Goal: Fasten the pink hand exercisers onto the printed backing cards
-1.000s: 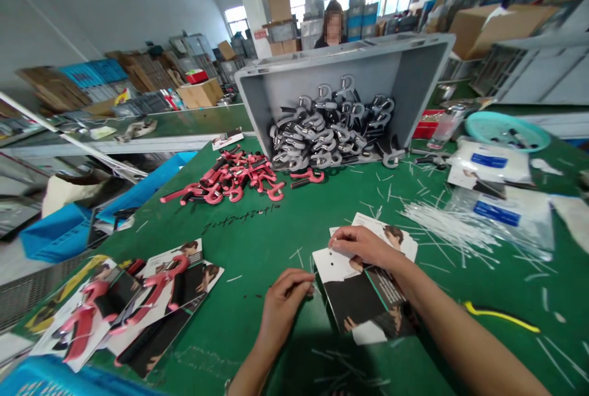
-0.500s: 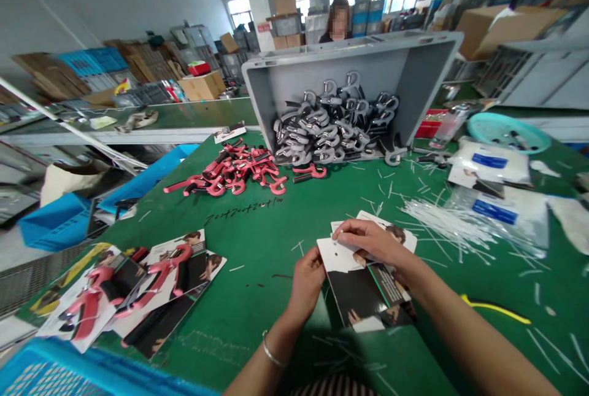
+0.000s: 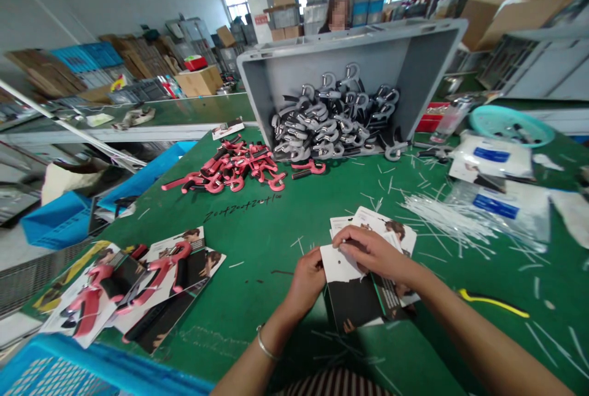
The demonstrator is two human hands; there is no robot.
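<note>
A black and white printed card [image 3: 352, 298] is raised at its top edge over other cards. My left hand [image 3: 307, 279] pinches the card's upper left edge. My right hand [image 3: 372, 252] lies over its upper right part, fingers bent against the white top near a small hole; what those fingertips hold, if anything, is hidden. More cards [image 3: 368, 218] lie behind and under this one. Thin white ties [image 3: 446, 221] lie in a heap to the right. Pink-handled tools [image 3: 159, 276] rest on cards at the left.
A gray crate [image 3: 400, 46] on its side holds many gray tools. Pink tools [image 3: 239, 166] are piled beside it. A yellow-handled tool [image 3: 494, 302] lies right, a blue basket [image 3: 105, 365] lower left. A person [image 3: 339, 9] is behind the crate.
The right hand has shifted slightly down the card, and its fingers are more bent. The left hand still grips the card's edge. The view has tilted a little.
</note>
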